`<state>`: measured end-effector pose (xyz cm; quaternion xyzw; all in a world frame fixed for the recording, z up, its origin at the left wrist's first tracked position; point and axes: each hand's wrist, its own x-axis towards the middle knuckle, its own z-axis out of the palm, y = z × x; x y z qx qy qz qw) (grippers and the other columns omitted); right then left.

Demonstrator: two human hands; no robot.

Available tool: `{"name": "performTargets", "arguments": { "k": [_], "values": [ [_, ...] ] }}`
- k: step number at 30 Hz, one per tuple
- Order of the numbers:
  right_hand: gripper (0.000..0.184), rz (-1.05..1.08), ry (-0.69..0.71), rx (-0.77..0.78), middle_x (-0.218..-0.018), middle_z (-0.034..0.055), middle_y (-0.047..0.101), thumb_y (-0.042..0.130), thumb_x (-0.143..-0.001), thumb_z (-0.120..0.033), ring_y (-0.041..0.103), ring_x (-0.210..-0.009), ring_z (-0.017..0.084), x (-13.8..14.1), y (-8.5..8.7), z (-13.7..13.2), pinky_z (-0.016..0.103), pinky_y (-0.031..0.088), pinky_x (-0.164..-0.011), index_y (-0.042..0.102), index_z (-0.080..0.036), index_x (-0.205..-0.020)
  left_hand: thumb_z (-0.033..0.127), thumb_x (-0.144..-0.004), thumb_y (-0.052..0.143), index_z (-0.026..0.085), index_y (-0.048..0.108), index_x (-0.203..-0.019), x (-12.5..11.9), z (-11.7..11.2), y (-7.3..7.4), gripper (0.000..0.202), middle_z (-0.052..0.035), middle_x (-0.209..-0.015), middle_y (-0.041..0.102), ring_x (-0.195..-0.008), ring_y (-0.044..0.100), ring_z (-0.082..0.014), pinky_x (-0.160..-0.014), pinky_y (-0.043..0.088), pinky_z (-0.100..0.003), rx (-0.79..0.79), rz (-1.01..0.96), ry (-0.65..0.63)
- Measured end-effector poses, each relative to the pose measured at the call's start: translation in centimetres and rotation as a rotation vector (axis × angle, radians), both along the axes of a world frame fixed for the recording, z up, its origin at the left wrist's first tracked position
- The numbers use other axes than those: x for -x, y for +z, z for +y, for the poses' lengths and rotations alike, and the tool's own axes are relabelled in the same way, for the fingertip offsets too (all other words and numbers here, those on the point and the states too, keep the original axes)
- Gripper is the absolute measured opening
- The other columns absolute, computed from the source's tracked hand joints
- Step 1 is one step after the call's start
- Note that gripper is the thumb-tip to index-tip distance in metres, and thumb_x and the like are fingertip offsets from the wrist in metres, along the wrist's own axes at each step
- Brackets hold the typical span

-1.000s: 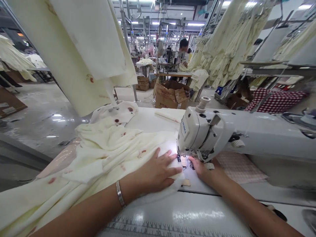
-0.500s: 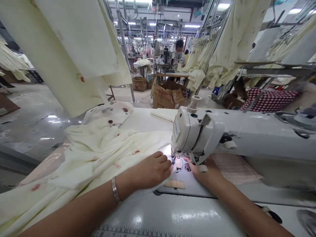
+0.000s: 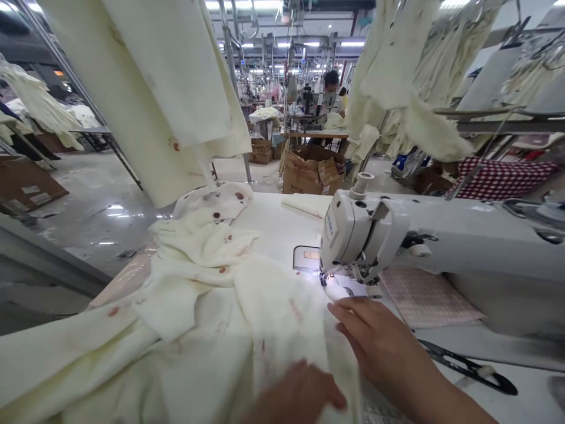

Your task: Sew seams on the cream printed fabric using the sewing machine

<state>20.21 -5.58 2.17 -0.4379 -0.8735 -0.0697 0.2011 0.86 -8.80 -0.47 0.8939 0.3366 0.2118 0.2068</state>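
Note:
A large piece of cream fabric [image 3: 282, 318] with reddish-brown printed spots lies bunched over the left of the sewing table, its right edge running under the needle area of a white sewing machine [image 3: 348, 229]. Just in front of the lit presser foot [image 3: 324, 280], my right hand [image 3: 382, 338] has its fingers closed on that fabric edge. My left hand [image 3: 304, 391] rests low on the cloth at the bottom of the view, smeared by motion, so its grip is unclear.
Cream cloth panels [image 3: 176, 88] hang at the upper left, more at the upper right. Pink checked cloth [image 3: 428, 297] lies under the machine arm, with a black slotted tool [image 3: 470, 365] in front. A cardboard box [image 3: 309, 171] stands behind the table; a person sits farther back.
My left hand has moved from beside the needle down toward me. My right hand has come from behind the needle to its front. The fabric now spreads over the table front; the view has shifted left.

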Motion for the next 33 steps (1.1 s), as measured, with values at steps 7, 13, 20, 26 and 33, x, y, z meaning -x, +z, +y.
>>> {"name": "performTargets", "arguments": {
  "k": [7, 13, 20, 26, 33],
  "values": [
    [0.040, -0.166, -0.067, 0.131, -0.133, 0.0117, 0.047, 0.042, -0.090, -0.028, 0.049, -0.118, 0.025, -2.2, -2.3, -0.3, 0.047, 0.049, -0.091, 0.048, -0.013, -0.126, 0.033, -0.089, 0.047, 0.012, 0.047, -0.117, -0.7, 8.4, 0.7, 0.035, -0.0123, -0.129, 0.049, -0.124, 0.040, -0.0258, -0.106, 0.031, -0.046, -0.163, 0.135, -0.075],
    [0.045, -0.154, -0.068, 0.176, -0.139, 0.0083, 0.039, 0.039, -0.091, -0.024, 0.038, -0.128, 0.023, -3.4, -3.3, -0.4, 0.052, 0.036, -0.103, 0.037, -0.020, -0.136, 0.042, -0.087, 0.050, 0.016, 0.045, -0.121, -0.8, 7.7, 0.3, 0.043, -0.0098, -0.132, 0.045, -0.123, 0.039, -0.0243, -0.104, 0.032, -0.042, -0.156, 0.155, -0.030],
    [0.045, -0.198, -0.098, 0.330, -0.138, 0.0074, 0.038, 0.038, -0.092, -0.038, 0.041, -0.125, 0.024, -4.1, -2.1, 0.1, 0.055, 0.037, -0.100, 0.039, -0.022, -0.134, 0.045, -0.087, 0.046, 0.019, 0.046, -0.120, -1.6, 7.6, 0.6, 0.042, -0.0100, -0.132, 0.044, -0.120, 0.040, -0.0256, -0.102, 0.029, -0.047, -0.153, 0.166, 0.022],
    [0.046, -0.221, -0.073, 0.292, -0.137, 0.0070, 0.040, 0.039, -0.092, -0.039, 0.042, -0.124, 0.024, -4.8, -2.5, 1.1, 0.055, 0.038, -0.099, 0.039, -0.022, -0.134, 0.051, -0.089, 0.039, 0.020, 0.046, -0.120, -1.6, 8.0, 0.0, 0.044, -0.0110, -0.130, 0.046, -0.122, 0.039, -0.0242, -0.108, 0.019, -0.050, -0.207, 0.172, 0.018],
    [0.047, -0.237, -0.116, 0.370, -0.129, 0.0139, 0.049, 0.035, -0.092, -0.035, 0.048, -0.118, 0.028, -4.4, -1.7, 3.1, 0.054, 0.041, -0.097, 0.041, -0.012, -0.133, 0.059, -0.082, 0.047, 0.017, 0.045, -0.116, -2.1, 9.7, 0.0, 0.054, -0.0111, -0.128, 0.048, -0.124, 0.038, -0.0244, -0.110, 0.020, -0.048, -0.142, 0.120, 0.071]
  ]
}}
